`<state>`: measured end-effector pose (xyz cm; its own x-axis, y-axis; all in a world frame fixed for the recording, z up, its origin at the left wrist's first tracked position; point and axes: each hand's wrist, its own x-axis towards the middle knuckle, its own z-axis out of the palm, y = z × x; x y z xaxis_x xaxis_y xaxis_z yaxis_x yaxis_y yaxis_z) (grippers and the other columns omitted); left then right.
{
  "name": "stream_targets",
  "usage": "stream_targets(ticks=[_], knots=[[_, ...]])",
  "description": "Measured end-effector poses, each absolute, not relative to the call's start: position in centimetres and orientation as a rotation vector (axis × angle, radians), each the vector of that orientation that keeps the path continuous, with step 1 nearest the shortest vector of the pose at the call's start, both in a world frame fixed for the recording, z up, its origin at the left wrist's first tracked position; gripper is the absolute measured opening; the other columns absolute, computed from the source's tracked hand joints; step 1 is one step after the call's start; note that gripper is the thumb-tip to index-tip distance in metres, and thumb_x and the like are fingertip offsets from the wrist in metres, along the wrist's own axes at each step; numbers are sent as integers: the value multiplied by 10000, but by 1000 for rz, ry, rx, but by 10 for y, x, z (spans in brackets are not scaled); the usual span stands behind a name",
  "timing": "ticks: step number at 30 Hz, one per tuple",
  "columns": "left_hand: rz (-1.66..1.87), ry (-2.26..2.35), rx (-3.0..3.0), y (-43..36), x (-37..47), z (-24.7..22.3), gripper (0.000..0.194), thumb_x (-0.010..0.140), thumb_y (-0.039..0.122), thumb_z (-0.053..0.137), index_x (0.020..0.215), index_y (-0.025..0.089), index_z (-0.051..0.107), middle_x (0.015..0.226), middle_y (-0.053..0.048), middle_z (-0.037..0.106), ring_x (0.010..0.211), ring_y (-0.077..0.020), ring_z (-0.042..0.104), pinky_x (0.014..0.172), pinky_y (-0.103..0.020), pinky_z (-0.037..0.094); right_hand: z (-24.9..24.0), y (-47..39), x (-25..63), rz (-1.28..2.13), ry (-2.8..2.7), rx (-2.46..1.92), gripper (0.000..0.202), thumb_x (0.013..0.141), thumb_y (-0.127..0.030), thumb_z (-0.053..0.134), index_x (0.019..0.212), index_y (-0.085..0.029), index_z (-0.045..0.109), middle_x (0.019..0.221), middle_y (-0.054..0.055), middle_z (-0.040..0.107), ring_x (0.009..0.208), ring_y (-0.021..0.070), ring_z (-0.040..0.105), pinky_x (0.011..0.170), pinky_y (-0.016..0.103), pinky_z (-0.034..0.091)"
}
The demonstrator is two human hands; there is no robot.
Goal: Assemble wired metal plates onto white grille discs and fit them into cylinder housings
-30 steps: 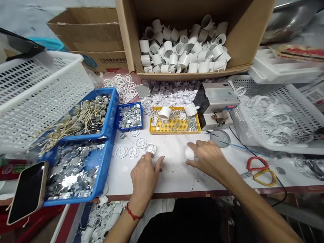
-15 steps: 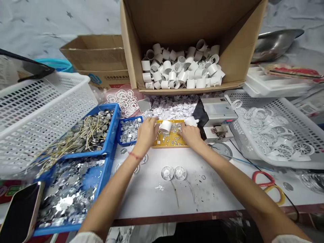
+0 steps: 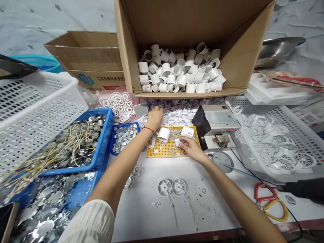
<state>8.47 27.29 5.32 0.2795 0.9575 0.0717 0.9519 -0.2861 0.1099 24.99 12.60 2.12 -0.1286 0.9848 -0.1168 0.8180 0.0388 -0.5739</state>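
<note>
My left hand [image 3: 155,116] reaches past the back left corner of the yellow tray [image 3: 162,155], at the edge of a pile of small white pieces [image 3: 181,116]. Its fingertips are hidden. Over the tray's right side, my right hand [image 3: 188,146] pinches a small white piece [image 3: 177,143]. Two white cylinders, one at the left [image 3: 163,134] and one at the right [image 3: 187,131], lie in the tray among small metal parts. Two round white wheels with wires, a left one [image 3: 164,187] and a right one [image 3: 179,187], rest side by side on the table.
A large carton [image 3: 192,92] of white cylinders stands behind. Blue trays [image 3: 109,135] of metal parts are at the left. At the right are a grey machine [image 3: 220,118], a white basket [image 3: 268,172], scissors [image 3: 274,204] and a dark sleeve [image 3: 305,189].
My left hand has moved back toward the white pile. My right hand now holds a small white piece. The view has shifted, and a dark sleeve has appeared at the right.
</note>
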Motion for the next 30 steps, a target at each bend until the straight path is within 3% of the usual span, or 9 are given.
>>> stream_targets(ticks=[4,7,10,13,15,19,25,28,30], knots=[[349,1832,2444,259,77,72,290,881,94,460,1137,105,593,1256,-202,533,965,-260,614,810,-365,474,29,121,255,684,-1974,-1999,222,873,-168,521,1014,-123,687,942,100,735,861,201,705,775,296,532],[672,1792,2364,218,65,89,284,897,193,501,1167,127,559,1244,-157,545,984,-232,593,856,-354,469,44,112,249,524,-2009,-2079,278,906,-169,471,1106,-116,657,1095,161,690,995,269,669,868,379,497],[1085,1492,1938,153,50,91,290,861,296,558,1121,167,559,1043,-71,633,847,-179,593,784,-318,490,52,106,233,437,-2168,-2026,285,946,-234,455,1172,-168,615,1146,146,652,1021,275,644,854,376,485],[1024,1342,1408,81,33,73,324,806,379,578,1054,171,581,890,-36,624,680,-147,566,591,-267,478,52,107,221,407,-2311,-2007,231,928,-135,448,1038,-152,651,1070,149,645,1017,262,633,815,334,480],[967,1391,1167,41,23,56,364,808,424,575,1068,170,590,818,-21,614,670,-144,568,588,-256,467,49,109,221,386,-2347,-2035,253,923,-91,423,1057,-142,631,1055,149,629,967,239,643,783,312,479],[924,1445,931,-7,11,27,407,821,449,548,1106,161,589,695,17,580,564,-110,507,606,-251,434,49,111,231,311,-2352,-2124,270,946,-158,430,1185,-131,554,1140,175,563,983,260,633,778,326,475],[883,1499,1135,-23,12,20,482,825,405,537,1248,173,539,868,-27,629,650,-145,558,681,-297,465,49,111,239,323,-2370,-2154,261,916,-168,493,1167,-151,562,1133,140,580,976,242,637,820,316,463],[890,1592,1508,-27,22,24,376,871,375,477,1188,205,586,1054,-68,616,705,-154,563,645,-287,462,45,110,237,300,-2267,-2238,292,903,-219,521,1171,-110,560,1197,192,548,980,261,642,810,335,472],[784,1642,1824,-28,31,27,349,864,401,525,1145,218,621,1064,-78,612,776,-183,589,646,-287,460,44,109,236,288,-2203,-2278,305,905,-240,513,1162,-86,567,1167,213,569,980,280,646,797,350,476]])
